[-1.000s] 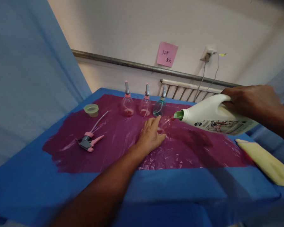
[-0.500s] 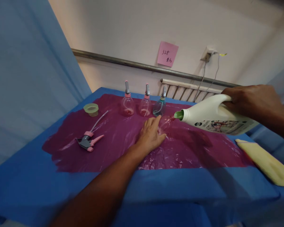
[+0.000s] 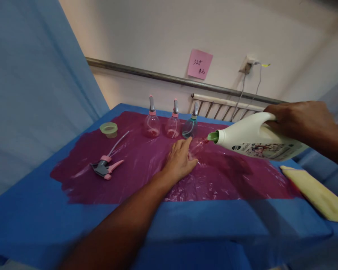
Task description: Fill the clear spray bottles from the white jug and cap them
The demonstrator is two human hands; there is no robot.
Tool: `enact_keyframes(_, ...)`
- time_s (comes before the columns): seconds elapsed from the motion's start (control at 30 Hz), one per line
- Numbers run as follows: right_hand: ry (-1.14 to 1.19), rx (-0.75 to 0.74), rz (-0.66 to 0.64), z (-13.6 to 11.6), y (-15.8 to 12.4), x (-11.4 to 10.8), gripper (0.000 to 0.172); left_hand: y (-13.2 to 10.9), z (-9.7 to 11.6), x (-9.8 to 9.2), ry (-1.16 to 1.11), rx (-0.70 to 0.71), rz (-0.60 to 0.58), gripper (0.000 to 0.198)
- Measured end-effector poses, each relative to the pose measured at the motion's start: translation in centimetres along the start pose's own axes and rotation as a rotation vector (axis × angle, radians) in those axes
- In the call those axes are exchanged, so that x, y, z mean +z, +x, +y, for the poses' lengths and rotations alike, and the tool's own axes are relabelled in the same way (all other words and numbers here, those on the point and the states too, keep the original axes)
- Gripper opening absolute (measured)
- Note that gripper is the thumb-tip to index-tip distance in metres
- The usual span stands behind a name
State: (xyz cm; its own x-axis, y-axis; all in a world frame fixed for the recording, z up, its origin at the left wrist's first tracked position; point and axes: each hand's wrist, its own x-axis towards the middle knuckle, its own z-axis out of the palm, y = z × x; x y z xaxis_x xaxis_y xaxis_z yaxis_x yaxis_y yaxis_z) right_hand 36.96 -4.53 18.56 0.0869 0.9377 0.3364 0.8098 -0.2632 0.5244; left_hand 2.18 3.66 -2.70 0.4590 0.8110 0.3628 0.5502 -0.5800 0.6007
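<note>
My right hand [image 3: 301, 120] grips the handle of a white jug [image 3: 253, 141] tipped on its side, its green spout pointing left. A thin red stream runs from the spout into a small clear bottle [image 3: 197, 145] standing on the purple plastic sheet [image 3: 146, 165]. My left hand [image 3: 179, 160] wraps round the near side of that bottle, steadying it. Three small spray bottles with their heads on, two pink [image 3: 151, 123] and one teal [image 3: 190, 126], stand in a row behind. A loose pink and grey spray head [image 3: 104, 168] with its tube lies to the left.
A green cap [image 3: 109, 129] sits at the sheet's far left corner. A folded yellow cloth [image 3: 315, 191] lies at the right edge of the blue-covered table [image 3: 202, 225]. Blue curtain hangs on the left. A pink note and a socket are on the wall.
</note>
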Motion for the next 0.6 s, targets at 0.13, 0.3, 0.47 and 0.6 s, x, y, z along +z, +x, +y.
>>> enact_keyframes(0.13,-0.009,-0.012,0.002,0.18,0.02,0.23,0.035,-0.02,-0.04,0.05,0.001,-0.003,0.001,0.091)
enact_keyframes(0.3,-0.024,-0.002,-0.016,0.14,-0.05,-0.09,0.038,-0.02,-0.20,0.11,-0.012,0.010,0.007,0.090)
enact_keyframes(0.47,-0.023,-0.004,-0.012,0.04,-0.13,-0.49,0.036,-0.07,-0.38,0.21,-0.023,0.021,0.015,0.091)
enact_keyframes(0.6,-0.020,-0.014,0.005,0.15,-0.07,-0.39,0.034,-0.11,-0.27,0.12,-0.029,0.017,0.014,0.091)
